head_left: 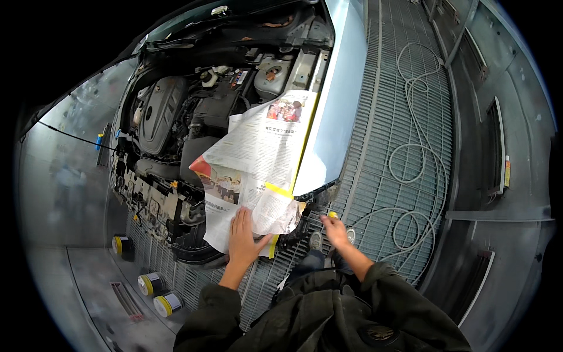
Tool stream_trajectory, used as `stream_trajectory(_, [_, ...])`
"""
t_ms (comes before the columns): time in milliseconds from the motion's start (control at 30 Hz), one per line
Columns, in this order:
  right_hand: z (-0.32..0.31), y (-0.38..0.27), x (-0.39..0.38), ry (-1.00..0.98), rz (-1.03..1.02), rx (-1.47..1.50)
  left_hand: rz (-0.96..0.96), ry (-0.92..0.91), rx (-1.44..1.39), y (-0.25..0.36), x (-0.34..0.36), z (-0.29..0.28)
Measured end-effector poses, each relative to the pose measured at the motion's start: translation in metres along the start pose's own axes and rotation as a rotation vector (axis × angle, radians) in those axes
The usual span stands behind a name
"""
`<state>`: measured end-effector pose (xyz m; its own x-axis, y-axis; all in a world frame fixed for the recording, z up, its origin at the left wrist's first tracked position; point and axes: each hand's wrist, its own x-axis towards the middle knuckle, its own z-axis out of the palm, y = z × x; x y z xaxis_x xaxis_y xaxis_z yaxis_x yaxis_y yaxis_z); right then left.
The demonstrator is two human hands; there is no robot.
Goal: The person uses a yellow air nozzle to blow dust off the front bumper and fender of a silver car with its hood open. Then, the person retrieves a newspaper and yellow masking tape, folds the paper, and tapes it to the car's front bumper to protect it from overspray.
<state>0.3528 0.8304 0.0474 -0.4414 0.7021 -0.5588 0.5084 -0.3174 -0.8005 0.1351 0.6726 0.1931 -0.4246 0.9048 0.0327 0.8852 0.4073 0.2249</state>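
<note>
A sheet of newspaper [267, 141] lies over the front corner of a car's open engine bay, along the pale blue fender [333, 117]. Yellow masking tape [278, 190] runs across it, and another strip follows the fender's edge. My left hand [241, 237] rests on the lower part of the paper, fingers stretched out and flat. Close by the hand, a yellow strip edges the sheet's bottom. To the right of the paper, my right hand [336, 232] is closed on a small roll of yellow tape [332, 215], mostly hidden by the fingers.
The uncovered engine [161, 114] lies left of the paper, with the front end stripped of its bumper. A pale hose [404, 170] coils over the metal floor grating at right. Three yellow-banded cans [168, 305] stand at lower left. A wall [498, 214] bounds the right side.
</note>
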Motion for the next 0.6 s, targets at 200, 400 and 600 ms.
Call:
stream_trajectory(200, [-0.058,0.023,0.007,0.065,0.024,0.123,0.011,0.128,0.091,0.026,-0.030,-0.020])
stream_trajectory(400, [-0.060,0.029,0.010,-0.141,-0.066,0.226,0.005,0.076,0.061,0.053,-0.023,0.004])
stream_trajectory(600, [-0.067,0.036,0.004,-0.282,0.046,0.326,-0.300,0.133,0.048,0.022,-0.072,0.014])
